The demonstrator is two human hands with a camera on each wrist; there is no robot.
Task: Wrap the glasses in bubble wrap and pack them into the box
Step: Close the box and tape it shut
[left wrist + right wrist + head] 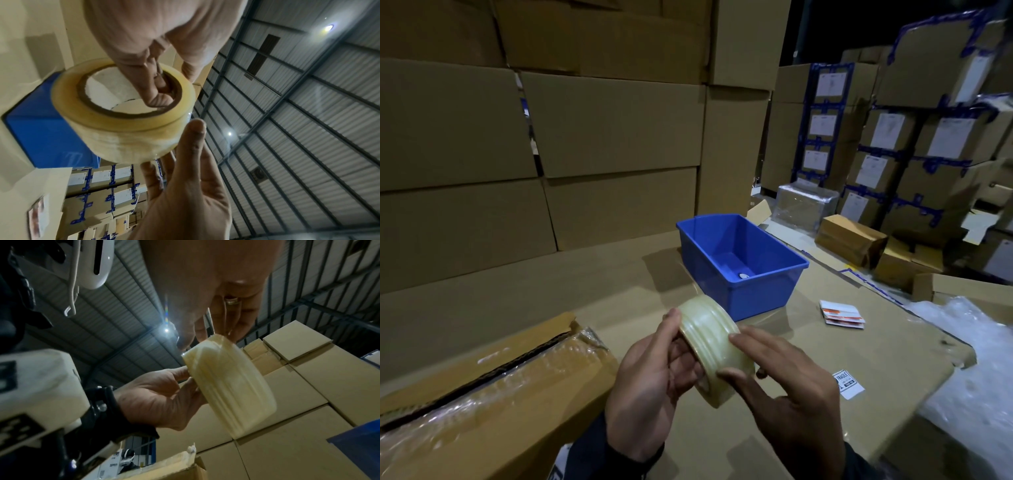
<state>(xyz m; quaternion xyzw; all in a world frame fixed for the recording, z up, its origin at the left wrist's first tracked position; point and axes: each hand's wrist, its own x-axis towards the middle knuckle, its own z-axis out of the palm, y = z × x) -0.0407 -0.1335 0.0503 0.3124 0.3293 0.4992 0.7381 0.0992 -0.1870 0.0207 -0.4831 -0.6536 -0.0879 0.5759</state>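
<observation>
Between both hands, ridged translucent tape roll (714,346)

**Lighting and picture quality**

Head view: dim, warm cast; upper right corner nearly black. Soft shadows fall on the worktop (825,359) beside the blue bin (739,260). Straight carton edges bow toward the frame borders. Glare on bubble wrap (969,342) at the right edge.

Left wrist view: ceiling lamps (328,28) bloom white; tape roll (123,112) slightly smeared; left side motion-blurred.

Right wrist view: a ceiling light (166,329) throws a vertical streak with rainbow flare. Left hand (156,400) lit, right hand (216,293) overexposed and soft.
</observation>
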